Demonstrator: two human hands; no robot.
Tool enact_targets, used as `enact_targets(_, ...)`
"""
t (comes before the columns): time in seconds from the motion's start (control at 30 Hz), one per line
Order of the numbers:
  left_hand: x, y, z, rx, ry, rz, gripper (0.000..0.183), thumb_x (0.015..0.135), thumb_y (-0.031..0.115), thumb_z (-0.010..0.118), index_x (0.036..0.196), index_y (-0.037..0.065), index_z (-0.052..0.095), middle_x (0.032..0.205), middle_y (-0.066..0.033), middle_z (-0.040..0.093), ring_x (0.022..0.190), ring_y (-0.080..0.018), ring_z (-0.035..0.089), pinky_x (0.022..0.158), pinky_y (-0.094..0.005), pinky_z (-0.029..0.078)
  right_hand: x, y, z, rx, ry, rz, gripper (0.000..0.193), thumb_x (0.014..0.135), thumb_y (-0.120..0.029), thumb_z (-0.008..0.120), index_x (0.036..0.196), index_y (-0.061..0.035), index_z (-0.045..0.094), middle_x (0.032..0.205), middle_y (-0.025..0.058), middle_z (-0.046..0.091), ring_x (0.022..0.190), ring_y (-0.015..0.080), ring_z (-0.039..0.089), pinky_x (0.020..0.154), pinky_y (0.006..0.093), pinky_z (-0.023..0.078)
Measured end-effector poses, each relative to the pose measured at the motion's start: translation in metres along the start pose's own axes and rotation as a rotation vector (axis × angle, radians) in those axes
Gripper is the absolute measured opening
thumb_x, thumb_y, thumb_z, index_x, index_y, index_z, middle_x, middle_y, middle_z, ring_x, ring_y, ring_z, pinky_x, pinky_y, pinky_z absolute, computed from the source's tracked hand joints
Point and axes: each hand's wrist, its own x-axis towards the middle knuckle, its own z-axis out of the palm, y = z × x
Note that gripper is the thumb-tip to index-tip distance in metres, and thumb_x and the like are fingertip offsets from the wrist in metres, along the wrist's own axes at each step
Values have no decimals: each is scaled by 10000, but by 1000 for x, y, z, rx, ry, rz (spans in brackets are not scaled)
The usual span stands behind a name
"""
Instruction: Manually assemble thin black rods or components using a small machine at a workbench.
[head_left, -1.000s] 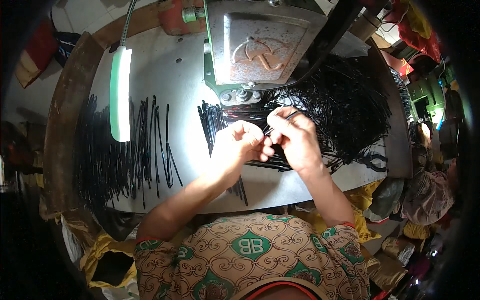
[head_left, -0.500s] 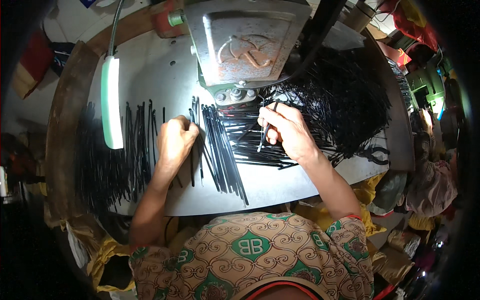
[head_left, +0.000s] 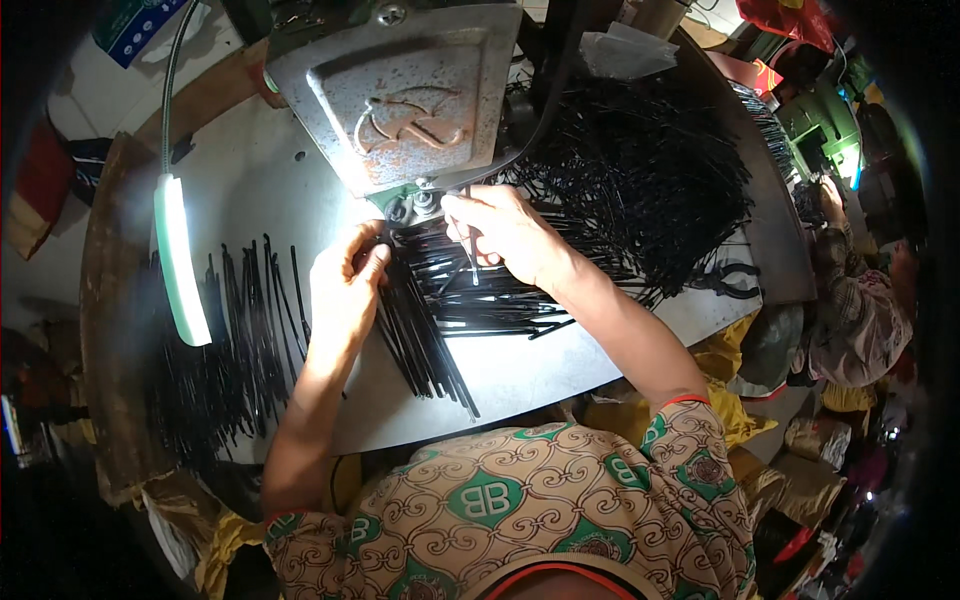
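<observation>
My left hand (head_left: pixel 343 283) is closed at the upper ends of some thin black rods, just below the head of a rusty grey machine (head_left: pixel 420 110); its fingertips partly hide what they pinch. In my right hand (head_left: pixel 508 235) is a slim metal tool (head_left: pixel 474 262) with a silvery tip, pointing down toward me. The right fingertips are close to the bolted foot (head_left: pixel 425 203) of the machine. Between my forearms, a row of black rods (head_left: pixel 425 345) slants toward the table's front edge. More rods (head_left: pixel 500 318) lie crosswise beneath my right hand.
A large tangled heap of black rods (head_left: pixel 640 170) covers the table's right side, with dark-handled pliers (head_left: pixel 735 280) beside it. At left, more rods (head_left: pixel 215 350) lie near a lit lamp (head_left: pixel 182 260) on a flexible neck. Another person's hand (head_left: pixel 832 200) is at a green machine far right.
The view has shifted, so the machine sits further left. My left hand has moved up close to the machine's foot, and my right hand has come up and inward, still holding the tool.
</observation>
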Motion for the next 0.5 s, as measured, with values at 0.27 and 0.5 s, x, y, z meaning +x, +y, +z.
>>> enact_targets(0.27, 4, -11, 1, 218, 85, 288, 294, 677, -53, 596, 956, 40, 602, 681, -34, 472, 611, -103, 438, 594, -219, 381, 1, -1, 5, 34, -35, -3, 240, 845, -214, 498, 669, -51, 491, 612, 0, 482, 395, 8, 363, 323, 145, 271)
enact_targets(0.5, 0, -3, 2, 273, 80, 262, 305, 680, -75, 596, 958, 48, 610, 678, 23, 417, 630, -68, 395, 597, -195, 347, 2, 1, 5, 29, -58, -19, 232, 846, -212, 499, 682, -49, 488, 606, -5, 472, 399, 4, 365, 328, 141, 279)
